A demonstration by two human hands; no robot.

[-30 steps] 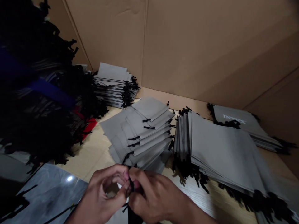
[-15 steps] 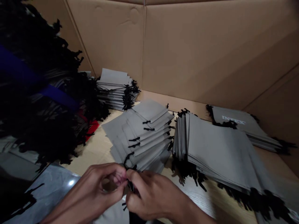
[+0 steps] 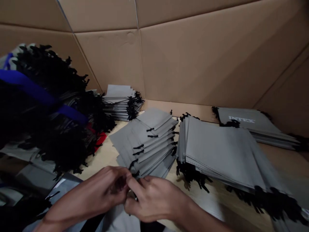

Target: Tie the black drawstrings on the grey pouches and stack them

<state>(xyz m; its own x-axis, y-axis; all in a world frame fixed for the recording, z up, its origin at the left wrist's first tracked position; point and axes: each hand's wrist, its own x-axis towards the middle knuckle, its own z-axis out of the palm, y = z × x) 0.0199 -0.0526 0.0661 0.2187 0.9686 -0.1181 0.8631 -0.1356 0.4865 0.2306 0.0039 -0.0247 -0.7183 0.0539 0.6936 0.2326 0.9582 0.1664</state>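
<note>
My left hand [image 3: 113, 185] and my right hand [image 3: 154, 198] meet at the front centre, fingers pinched together and touching. The black drawstring between them is almost wholly covered by the fingers. Below them a grey drawstring bag [image 3: 122, 219] shows in part at the bottom edge. Just beyond my fingertips lies a fanned pile of grey drawstring bags [image 3: 145, 138] with short black cord ends sticking out.
To the right is a thick stack of grey bags [image 3: 217, 151]; behind it lie bags printed INTEX [image 3: 251, 120]. A smaller stack [image 3: 118, 106] stands at the back. Bundled bags with a blue strap [image 3: 72, 114] rise at left. Cardboard walls [image 3: 193, 64] enclose the table.
The view has tilted up and shifted slightly. My hands stay together, with the right fingers moved a little left over the left fingertips; the black cord seen between them is now mostly hidden.
</note>
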